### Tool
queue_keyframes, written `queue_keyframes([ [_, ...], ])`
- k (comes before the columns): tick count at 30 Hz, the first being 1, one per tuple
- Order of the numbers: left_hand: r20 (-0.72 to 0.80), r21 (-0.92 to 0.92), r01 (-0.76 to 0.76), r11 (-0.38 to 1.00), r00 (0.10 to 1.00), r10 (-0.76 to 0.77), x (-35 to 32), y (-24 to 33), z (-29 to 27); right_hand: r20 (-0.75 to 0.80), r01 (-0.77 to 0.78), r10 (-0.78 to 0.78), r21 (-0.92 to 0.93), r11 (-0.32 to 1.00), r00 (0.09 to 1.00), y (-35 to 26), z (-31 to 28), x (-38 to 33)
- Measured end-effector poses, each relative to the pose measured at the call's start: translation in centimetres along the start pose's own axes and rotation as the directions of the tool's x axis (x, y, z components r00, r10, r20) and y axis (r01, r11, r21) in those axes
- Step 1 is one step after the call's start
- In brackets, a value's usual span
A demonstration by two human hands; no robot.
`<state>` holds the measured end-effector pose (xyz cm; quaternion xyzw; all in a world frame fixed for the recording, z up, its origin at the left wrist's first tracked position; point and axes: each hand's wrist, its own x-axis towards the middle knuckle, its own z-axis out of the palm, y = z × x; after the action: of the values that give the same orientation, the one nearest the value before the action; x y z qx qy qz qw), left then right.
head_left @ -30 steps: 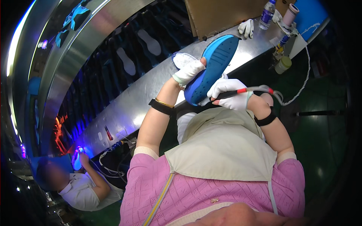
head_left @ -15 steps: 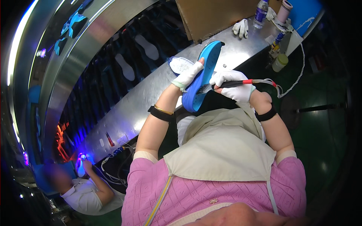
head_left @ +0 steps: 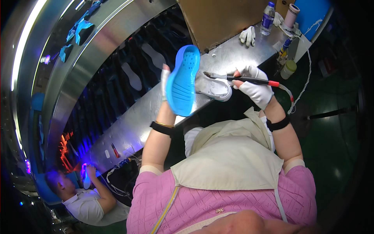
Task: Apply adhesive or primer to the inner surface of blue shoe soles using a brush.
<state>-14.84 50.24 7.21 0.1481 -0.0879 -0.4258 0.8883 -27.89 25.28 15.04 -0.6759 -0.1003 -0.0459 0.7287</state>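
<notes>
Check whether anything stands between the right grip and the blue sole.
Nothing visible but the brush in the right grip, pointing toward the blue sole; the grey sole appears to lie beneath, on the table.

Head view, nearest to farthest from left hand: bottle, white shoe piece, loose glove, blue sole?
1. Blue sole: in left hand
2. White shoe piece: just right
3. Loose glove: upper right
4. Bottle: past the glove, farther right
</notes>
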Motion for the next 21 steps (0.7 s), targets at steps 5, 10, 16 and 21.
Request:
queue_keyframes([
  [5,0.038,-0.072,-0.099,0.993,0.994,0.102,-0.4,-7.9,0.3,-0.201,-0.131,0.121,-0.036,0.991,0.972,3.6,0.2,1.1],
  [10,-0.010,-0.028,-0.078,0.997,0.997,0.078,0.0,-11.9,2.0,-0.332,0.072,-0.116,-0.142,0.987,0.936,5.8,-0.2,3.3],
  [16,-0.143,0.020,-0.165,0.986,0.976,0.166,0.2,-13.0,-0.5,-0.071,0.012,-0.023,-0.155,0.988,0.997,4.5,2.1,0.8],
  [21,-0.189,0.219,-0.278,0.935,0.929,0.320,0.7,-12.4,0.7,-0.109,0.078,-0.106,-0.232,0.970,0.988,4.7,2.3,0.4],
])
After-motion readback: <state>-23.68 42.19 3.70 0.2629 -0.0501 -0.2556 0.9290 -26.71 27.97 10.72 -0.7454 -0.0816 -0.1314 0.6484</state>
